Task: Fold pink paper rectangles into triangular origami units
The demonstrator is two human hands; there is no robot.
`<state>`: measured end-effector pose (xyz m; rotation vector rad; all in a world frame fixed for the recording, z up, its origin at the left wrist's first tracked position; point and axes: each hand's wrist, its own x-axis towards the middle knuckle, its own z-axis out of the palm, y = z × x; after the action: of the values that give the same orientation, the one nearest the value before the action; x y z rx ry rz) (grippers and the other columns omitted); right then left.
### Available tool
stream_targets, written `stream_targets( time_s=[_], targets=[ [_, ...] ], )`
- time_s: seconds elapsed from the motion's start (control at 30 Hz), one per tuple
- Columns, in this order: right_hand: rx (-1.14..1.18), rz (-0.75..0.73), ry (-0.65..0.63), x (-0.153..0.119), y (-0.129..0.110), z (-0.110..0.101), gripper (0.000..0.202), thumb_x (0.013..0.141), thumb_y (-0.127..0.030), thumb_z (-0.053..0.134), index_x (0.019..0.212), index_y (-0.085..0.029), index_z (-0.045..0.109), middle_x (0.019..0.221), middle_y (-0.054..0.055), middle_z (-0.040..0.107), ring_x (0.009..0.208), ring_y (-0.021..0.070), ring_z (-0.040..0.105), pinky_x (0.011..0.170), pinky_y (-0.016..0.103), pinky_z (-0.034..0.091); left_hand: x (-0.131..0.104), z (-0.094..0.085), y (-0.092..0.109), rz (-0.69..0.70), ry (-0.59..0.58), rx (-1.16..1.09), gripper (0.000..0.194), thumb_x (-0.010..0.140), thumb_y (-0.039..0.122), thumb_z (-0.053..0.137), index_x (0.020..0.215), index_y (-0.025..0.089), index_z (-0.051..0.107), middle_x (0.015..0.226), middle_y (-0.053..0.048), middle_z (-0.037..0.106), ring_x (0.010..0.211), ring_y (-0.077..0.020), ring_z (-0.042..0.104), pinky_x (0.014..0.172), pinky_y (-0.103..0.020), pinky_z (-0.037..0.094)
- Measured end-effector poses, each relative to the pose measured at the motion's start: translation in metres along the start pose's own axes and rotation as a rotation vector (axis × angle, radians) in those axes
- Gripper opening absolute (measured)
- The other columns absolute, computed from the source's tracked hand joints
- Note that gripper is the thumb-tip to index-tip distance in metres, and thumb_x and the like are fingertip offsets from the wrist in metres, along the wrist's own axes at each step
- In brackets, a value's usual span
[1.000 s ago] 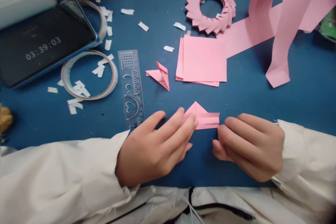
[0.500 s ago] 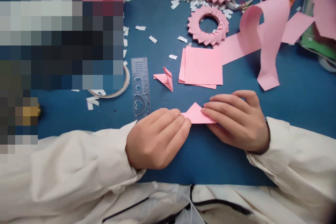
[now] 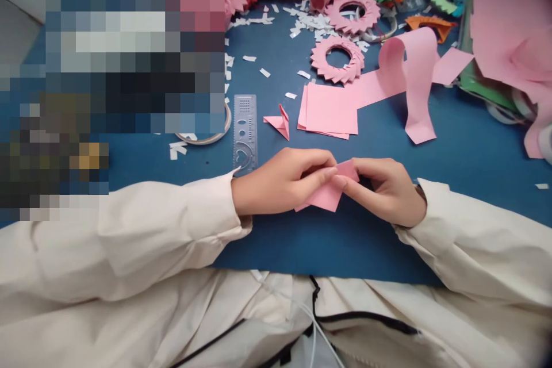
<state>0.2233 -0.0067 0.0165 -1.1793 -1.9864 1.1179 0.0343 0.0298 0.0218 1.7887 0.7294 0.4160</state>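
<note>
Both hands pinch a folded pink paper (image 3: 326, 196) low over the blue table, near its front edge. My left hand (image 3: 282, 181) is closed on the paper's left and upper part, its thumb lying along the top. From the right, my right hand (image 3: 388, 190) grips the upper right corner between thumb and forefinger. The two thumbs nearly meet on the paper. Beyond the hands lie a stack of pink squares (image 3: 332, 109) and a small folded pink piece (image 3: 279, 122). A clear ruler (image 3: 245, 132) is next to my left wrist.
Pink pleated rings (image 3: 318, 63) and scattered white scraps (image 3: 310, 22) lie farther back. A curled pink strip (image 3: 420, 86) arches at the right. A tape roll (image 3: 226, 126) is left of the ruler. Pink sheets (image 3: 495, 23) stand at the far right.
The paper has been turned from a flat-based triangle with its point up to a tilted shape with corners pointing down. My fingers have shifted to thumb pinches. The view takes in more of the table.
</note>
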Motion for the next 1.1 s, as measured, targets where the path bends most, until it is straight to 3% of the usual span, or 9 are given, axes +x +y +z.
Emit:
stream_targets(
  time_s=[0.13,0.23,0.4,0.6,0.83,1.1],
  targets=[
    [0.317,-0.014,-0.078,-0.003,0.005,-0.003,0.027,0.092,-0.030,0.036,0.077,-0.018,0.055,0.062,-0.001,0.048,0.057,0.0099,0.046,0.056,0.024,0.037,0.004,-0.002,0.000,-0.034,-0.003,-0.125,0.021,0.088,0.024,0.042,0.075,0.012,0.053,0.066,0.003,0.046,0.059,-0.0071,0.041,0.054,-0.017,0.033],
    [0.415,0.002,-0.127,-0.005,0.008,-0.006,0.021,0.092,-0.027,0.037,0.088,-0.018,0.056,0.066,0.000,0.051,0.061,0.0108,0.048,0.060,0.025,0.038,0.002,-0.003,0.001,-0.046,-0.005,-0.169,0.021,0.088,0.025,0.042,0.076,0.011,0.052,0.065,0.002,0.046,0.059,-0.0074,0.041,0.054,-0.017,0.033],
    [0.341,0.017,-0.159,-0.004,0.006,-0.009,0.021,0.092,-0.027,0.038,0.088,-0.017,0.056,0.066,0.000,0.051,0.061,0.0096,0.047,0.059,0.023,0.038,-0.001,-0.004,0.000,-0.064,-0.025,-0.211,0.022,0.088,0.026,0.041,0.078,0.011,0.054,0.065,0.002,0.047,0.057,-0.0073,0.041,0.052,-0.017,0.032],
    [0.318,-0.073,-0.184,0.000,0.007,-0.008,0.019,0.092,-0.023,0.038,0.086,-0.017,0.055,0.064,-0.001,0.050,0.058,0.0071,0.047,0.054,0.019,0.038,-0.002,-0.003,-0.002,-0.079,-0.051,-0.240,0.022,0.089,0.027,0.041,0.081,0.010,0.054,0.063,0.002,0.045,0.053,-0.0064,0.039,0.046,-0.016,0.030],
    [0.218,-0.042,-0.156,0.005,0.002,-0.006,0.015,0.087,-0.020,0.048,0.075,-0.015,0.055,0.062,-0.003,0.052,0.055,0.0040,0.047,0.052,0.014,0.039,-0.004,-0.004,0.000,-0.008,-0.048,-0.167,0.020,0.088,0.020,0.043,0.074,0.011,0.055,0.057,0.005,0.040,0.051,-0.0046,0.035,0.047,-0.015,0.029],
    [0.151,-0.061,-0.151,0.007,0.002,-0.004,0.014,0.084,-0.016,0.052,0.071,-0.015,0.055,0.060,-0.003,0.053,0.052,0.0028,0.047,0.051,0.013,0.038,-0.006,-0.004,-0.003,0.042,-0.070,-0.088,0.021,0.089,0.019,0.043,0.078,0.010,0.058,0.056,0.006,0.041,0.051,-0.0044,0.034,0.049,-0.015,0.029]
  ],
)
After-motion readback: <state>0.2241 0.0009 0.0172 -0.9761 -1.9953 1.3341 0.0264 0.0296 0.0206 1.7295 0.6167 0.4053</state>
